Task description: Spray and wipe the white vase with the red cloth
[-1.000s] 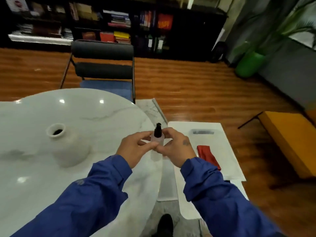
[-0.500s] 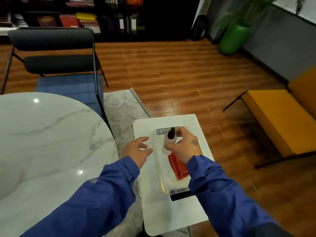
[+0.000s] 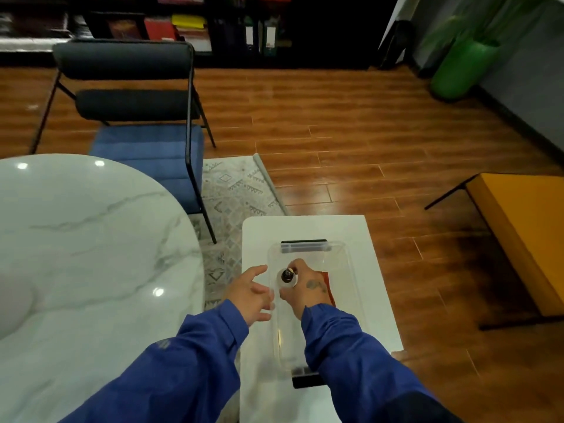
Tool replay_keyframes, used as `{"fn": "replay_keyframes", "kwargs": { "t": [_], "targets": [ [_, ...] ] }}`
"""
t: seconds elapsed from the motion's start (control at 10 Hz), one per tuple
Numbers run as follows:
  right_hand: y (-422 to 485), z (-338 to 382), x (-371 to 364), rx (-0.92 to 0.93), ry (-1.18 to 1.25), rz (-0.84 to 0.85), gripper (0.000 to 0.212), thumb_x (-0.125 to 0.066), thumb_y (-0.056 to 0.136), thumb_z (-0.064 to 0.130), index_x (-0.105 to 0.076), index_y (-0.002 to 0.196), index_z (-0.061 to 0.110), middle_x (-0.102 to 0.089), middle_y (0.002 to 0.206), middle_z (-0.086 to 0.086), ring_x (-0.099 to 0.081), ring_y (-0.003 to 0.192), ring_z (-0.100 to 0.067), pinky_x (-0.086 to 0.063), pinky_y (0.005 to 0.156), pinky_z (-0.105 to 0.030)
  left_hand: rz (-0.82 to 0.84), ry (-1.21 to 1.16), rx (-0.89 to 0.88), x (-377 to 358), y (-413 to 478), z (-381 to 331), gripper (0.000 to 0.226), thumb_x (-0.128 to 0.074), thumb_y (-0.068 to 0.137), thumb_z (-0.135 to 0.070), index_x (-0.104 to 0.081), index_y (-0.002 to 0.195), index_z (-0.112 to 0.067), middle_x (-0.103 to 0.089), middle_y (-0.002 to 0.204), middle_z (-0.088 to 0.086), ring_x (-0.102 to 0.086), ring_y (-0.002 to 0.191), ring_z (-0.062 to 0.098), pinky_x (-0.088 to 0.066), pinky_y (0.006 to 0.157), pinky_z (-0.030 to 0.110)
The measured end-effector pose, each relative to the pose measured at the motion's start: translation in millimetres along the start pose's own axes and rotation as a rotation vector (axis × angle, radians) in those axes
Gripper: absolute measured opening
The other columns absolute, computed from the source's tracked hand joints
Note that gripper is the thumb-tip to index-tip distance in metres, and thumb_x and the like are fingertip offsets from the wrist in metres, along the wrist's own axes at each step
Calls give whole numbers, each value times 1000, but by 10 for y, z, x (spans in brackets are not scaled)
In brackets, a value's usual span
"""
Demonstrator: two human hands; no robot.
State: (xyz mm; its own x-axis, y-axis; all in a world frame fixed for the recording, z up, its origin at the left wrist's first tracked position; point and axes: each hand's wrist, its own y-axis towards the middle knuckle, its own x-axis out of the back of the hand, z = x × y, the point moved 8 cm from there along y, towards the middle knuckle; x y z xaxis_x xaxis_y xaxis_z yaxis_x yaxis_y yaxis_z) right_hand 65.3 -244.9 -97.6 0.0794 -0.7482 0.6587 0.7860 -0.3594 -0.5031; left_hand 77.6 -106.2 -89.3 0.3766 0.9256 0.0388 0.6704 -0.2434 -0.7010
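Right hand [image 3: 305, 290] low inside clear plastic bin [image 3: 351, 270], fingers curled round small pale spray bottle [image 3: 287, 277], black nozzle up. Left hand [image 3: 250, 296] beside bin's left rim, fingers spread and relaxed, holding nothing. Red cloth [image 3: 329, 290] flat in bin, mostly hidden under right hand. Bin on smooth white rectangular worktop [image 3: 305, 227]. White vase [image 3: 12, 303]: blurred rounded flank at left frame edge, on glossy round marble worktop [image 3: 91, 239].

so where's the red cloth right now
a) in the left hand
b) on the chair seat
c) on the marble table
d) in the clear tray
d, the cloth lies in the tray, partly hidden by the right hand, which holds the bottle.
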Motion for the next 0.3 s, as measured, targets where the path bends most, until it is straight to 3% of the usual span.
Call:
{"fn": "replay_keyframes", "kwargs": {
  "t": [0.1,0.2,0.3],
  "targets": [
    [-6,-63,-43,16,-7,35,40,-67,86,11,-51,121,20,-63,104,-6,-62,86,-23,-56,76,-31,1,-18,-3,3,-10,-2,56,-53,88,10,-44,135,-17,-58,78,8,-58,69,24,-53,63,34],
    [-36,-55,18,41,-47,92,61,-70,84,12,-44,137,23,-60,125,-5,-60,104,-23,-49,82,-25,4,33,-4,20,-13,-25,56,-57,86,7,-46,134,-18,-60,87,8,-61,76,25,-54,64,34],
    [-61,30,276,77,-63,53,69,-69,83,15,-39,144,26,-53,139,-1,-57,118,-23,-49,92,-27,-139,176,-137,240,34,-296,55,-68,82,-5,-50,132,-20,-60,115,10,-59,92,25,-55,76,39]
  ]
}}
